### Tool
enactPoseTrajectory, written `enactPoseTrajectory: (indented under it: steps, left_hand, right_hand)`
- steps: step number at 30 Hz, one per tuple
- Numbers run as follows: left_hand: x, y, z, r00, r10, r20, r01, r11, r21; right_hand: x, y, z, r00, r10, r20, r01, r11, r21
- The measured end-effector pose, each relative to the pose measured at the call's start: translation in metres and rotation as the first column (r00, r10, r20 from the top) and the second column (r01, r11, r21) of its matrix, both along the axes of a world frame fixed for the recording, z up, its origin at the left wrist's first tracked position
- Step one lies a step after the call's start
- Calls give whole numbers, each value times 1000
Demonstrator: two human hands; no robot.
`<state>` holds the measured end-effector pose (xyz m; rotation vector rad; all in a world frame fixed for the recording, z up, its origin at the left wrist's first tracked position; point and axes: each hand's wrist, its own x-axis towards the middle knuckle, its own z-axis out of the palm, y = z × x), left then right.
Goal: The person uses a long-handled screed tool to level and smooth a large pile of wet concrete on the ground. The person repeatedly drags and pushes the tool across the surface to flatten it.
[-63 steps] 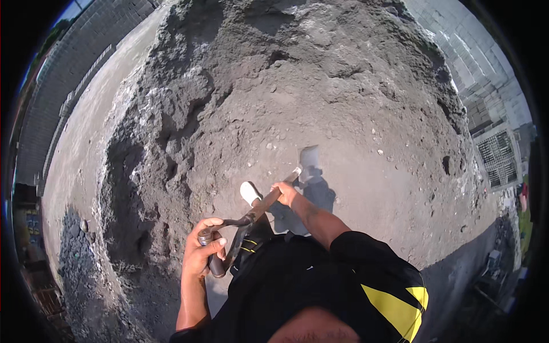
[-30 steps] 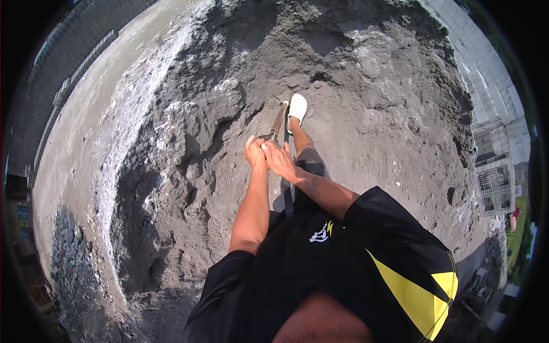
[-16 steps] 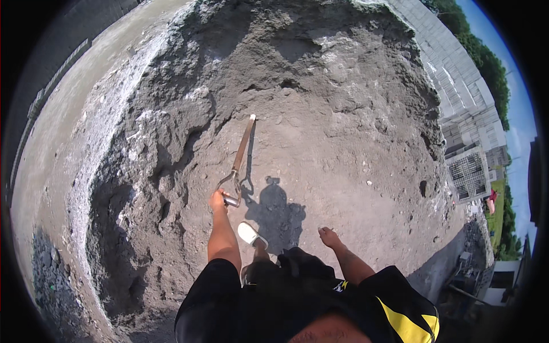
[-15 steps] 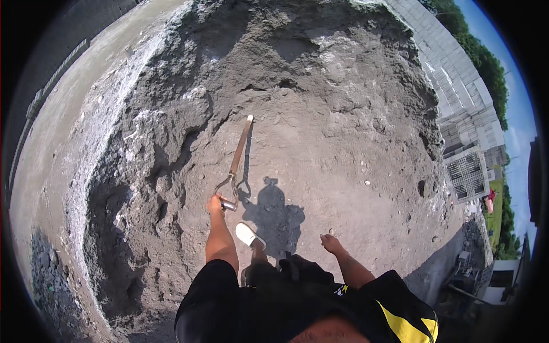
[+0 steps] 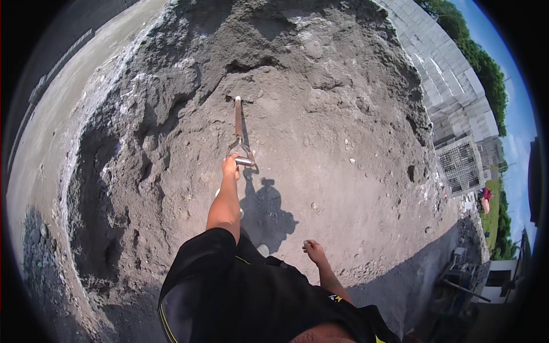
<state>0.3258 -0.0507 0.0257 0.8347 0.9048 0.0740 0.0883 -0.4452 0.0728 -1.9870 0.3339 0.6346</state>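
My left hand [image 5: 230,166] is closed around the metal D-shaped grip of a shovel [image 5: 238,121], with the arm stretched forward. The brown shaft points away from me to a whitish far end at the foot of a grey sand heap [image 5: 320,51]. No blade can be made out; it may be buried in the heap. Low on the right, my right hand [image 5: 313,251] hangs apart from the shovel, its fingers curled with nothing visible in them. A white shoe [image 5: 263,250] shows partly below my shadow.
The heap curves around ahead and to the left, with a hollowed, steep face. Stacked grey blocks [image 5: 446,80] and a crate-like grid [image 5: 460,166] stand at the right. Dark gravel [image 5: 43,251] lies at far left. Some equipment [image 5: 457,268] sits in shade at lower right.
My left hand has pushed forward with the shovel, whose far end is now closer to the heap's face. My body has moved forward, and my right hand has shifted slightly left.
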Motion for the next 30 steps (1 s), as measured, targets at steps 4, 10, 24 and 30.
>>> enactPoseTrajectory:
  steps: [4, 10, 24, 30]
  left_hand:
    - [-44, 29, -6, 995, 102, 15, -101, 992, -75]
    - [-124, 29, 6, 994, 98, -50, -103, 989, -104]
    - [-171, 213, 47, 724, 618, -308, -595, 784, 175]
    - [-116, 234, 71, 636, 642, -428, -475, 763, 439]
  right_hand:
    - [-58, -27, -5, 955, 249, -159, -271, 953, -133]
    - [-60, -63, -23, 878, 346, -331, -428, 877, -220]
    - [266, 287, -109, 786, 578, -219, -615, 764, -193]
    - [396, 499, -209, 774, -16, -633, 97, 991, 93]
